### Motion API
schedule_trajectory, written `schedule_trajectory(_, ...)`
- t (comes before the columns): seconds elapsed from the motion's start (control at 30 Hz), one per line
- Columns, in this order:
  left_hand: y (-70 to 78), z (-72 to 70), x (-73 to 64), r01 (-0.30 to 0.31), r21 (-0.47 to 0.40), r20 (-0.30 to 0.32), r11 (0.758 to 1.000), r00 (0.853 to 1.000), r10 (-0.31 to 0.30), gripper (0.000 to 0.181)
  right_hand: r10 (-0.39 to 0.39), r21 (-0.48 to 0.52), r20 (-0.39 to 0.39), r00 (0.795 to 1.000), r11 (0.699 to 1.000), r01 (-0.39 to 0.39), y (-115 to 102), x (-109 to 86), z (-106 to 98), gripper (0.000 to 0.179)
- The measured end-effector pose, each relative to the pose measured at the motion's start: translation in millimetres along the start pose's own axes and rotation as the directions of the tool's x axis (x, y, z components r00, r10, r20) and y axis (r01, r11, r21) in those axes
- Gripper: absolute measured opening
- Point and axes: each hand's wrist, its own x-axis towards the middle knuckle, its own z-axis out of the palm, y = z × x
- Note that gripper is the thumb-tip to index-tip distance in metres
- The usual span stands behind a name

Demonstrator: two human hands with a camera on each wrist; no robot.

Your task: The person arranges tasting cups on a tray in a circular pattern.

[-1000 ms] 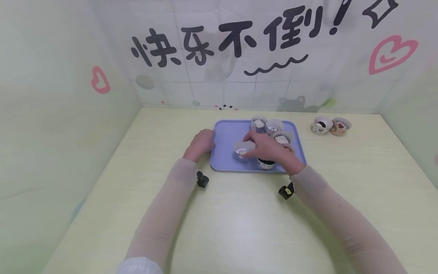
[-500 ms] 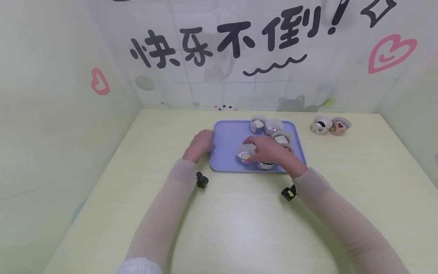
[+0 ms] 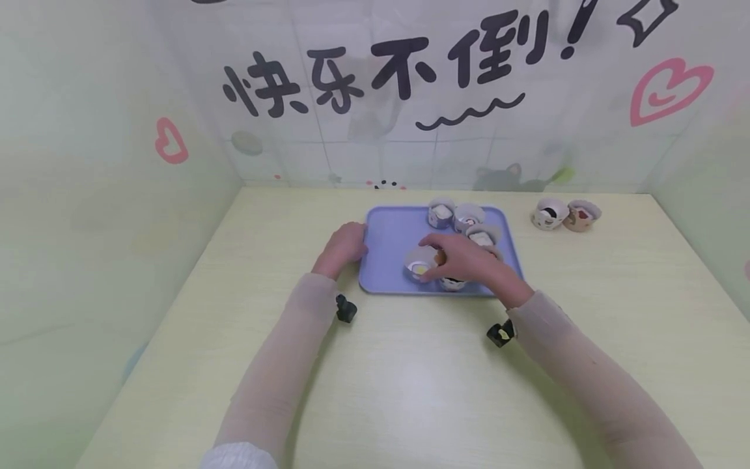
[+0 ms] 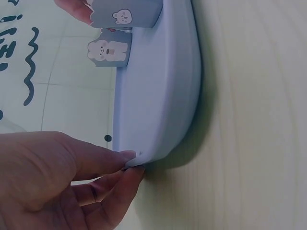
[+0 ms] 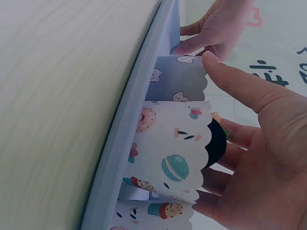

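Observation:
On the near part of a blue-lilac tray (image 3: 383, 228) stands a grey-blue paper baking cup (image 5: 168, 81) printed with bears; something white and yellow lies in it. My right hand (image 3: 463, 257) curves loosely beside this cup, thumb tip at its rim, the fingers apart from it. Right next to it, under the hand, is a white paper cup (image 5: 163, 148) with sweets printed on it and a dark piece inside. With thumb and fingers my left hand (image 4: 62, 177) pinches the tray's left edge.
Several filled paper cups, such as a lilac one (image 3: 441, 213), stand on the tray's right half. Beyond the tray, two more cups, a white one (image 3: 549, 215) and a brownish one (image 3: 581, 216), stand on the pale table (image 3: 410, 378) near the back wall.
The cup has moved slightly right and down and now stands upright on the tray. My right hand has since drawn back a little to the right. The left hand has stayed at the tray.

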Motion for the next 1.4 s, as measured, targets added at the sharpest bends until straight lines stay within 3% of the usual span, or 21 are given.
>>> schedule_trajectory(0.3, -7.5, -1.2, -2.4, 0.001, 0.017, -0.008, 1.000, 1.000, -0.001, 0.059, -0.027, 0.073, -0.167, 0.986, 0.997, 0.039, 7.8, -11.7, -11.4, 0.061)
schedule_trajectory(0.53, -15.5, 6.4, -4.2, 0.019, -0.019, 0.022, 1.000, 1.000, -0.019, 0.058, 0.051, 0.190, -0.214, 0.976, 0.982, -0.010, 24.3, -33.1, -29.8, 0.052)
schedule_trajectory(0.9, -10.1, 0.9, -4.7, 0.011, -0.029, -0.014, 1.000, 1.000, -0.012, 0.057, 0.165, 0.273, -0.328, 0.930, 0.959, -0.074, 56.4, -66.7, -71.6, 0.054)
schedule_trajectory(1.03, -7.3, -1.0, -6.2, 0.012, -0.043, -0.014, 0.999, 1.000, -0.013, 0.057, 0.205, 0.268, -0.363, 0.909, 0.957, -0.109, 64.2, -79.6, -79.5, 0.055)
schedule_trajectory(1.27, -5.5, -2.9, -7.1, -0.008, -0.027, -0.024, 1.000, 1.000, 0.007, 0.058, 0.245, 0.244, -0.466, 0.850, 0.959, -0.143, 83.2, -98.8, -88.8, 0.056)
schedule_trajectory(1.4, -5.4, 1.5, -7.3, -0.007, -0.024, -0.010, 1.000, 1.000, 0.007, 0.057, 0.303, 0.246, -0.497, 0.813, 0.948, -0.203, 94.3, -112.9, -93.1, 0.061)
